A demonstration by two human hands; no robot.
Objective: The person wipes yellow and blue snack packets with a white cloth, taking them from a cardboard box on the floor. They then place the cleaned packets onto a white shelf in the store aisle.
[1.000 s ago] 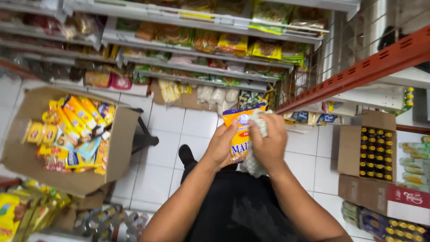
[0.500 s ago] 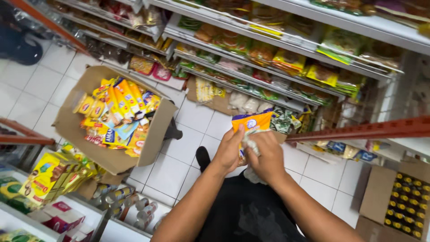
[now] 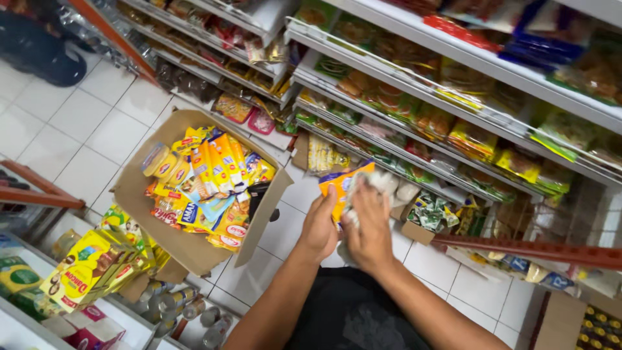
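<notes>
Scanning from the left, we see yellow cartons (image 3: 91, 272) leaning on the near white shelf (image 3: 26, 324), with small tins (image 3: 194, 311) lying on the floor tiles below them. Next comes an open cardboard box (image 3: 194, 249) resting tilted on the white tiled floor (image 3: 84, 123), its flaps spread, which keeps its load in easy reach; it is filled with yellow, orange and blue snack packets (image 3: 207, 178) stacked loosely on edge. Moving to the middle, our left hand (image 3: 319, 227) is curled shut around the lower edge of an orange and blue packet (image 3: 343, 185), thumb toward us, holding it upright in front of our chest. Our right hand (image 3: 369, 230) lies against the same packet with a crumpled pale cloth (image 3: 382, 185) bunched under its bent fingers, seemingly pressed to the packet's face so that the left hand's grip steadies it; how firmly the right hand pinches the cloth we cannot tell. Further right, the tiered store shelves (image 3: 453, 65) carry rows of bagged snacks (image 3: 473, 139) behind low rails, and a small open carton (image 3: 421, 223) of green sachets sits on the floor at their foot. At the far right, a red rail (image 3: 531, 249) crosses the view above a box of dark bottles (image 3: 599, 330).
</notes>
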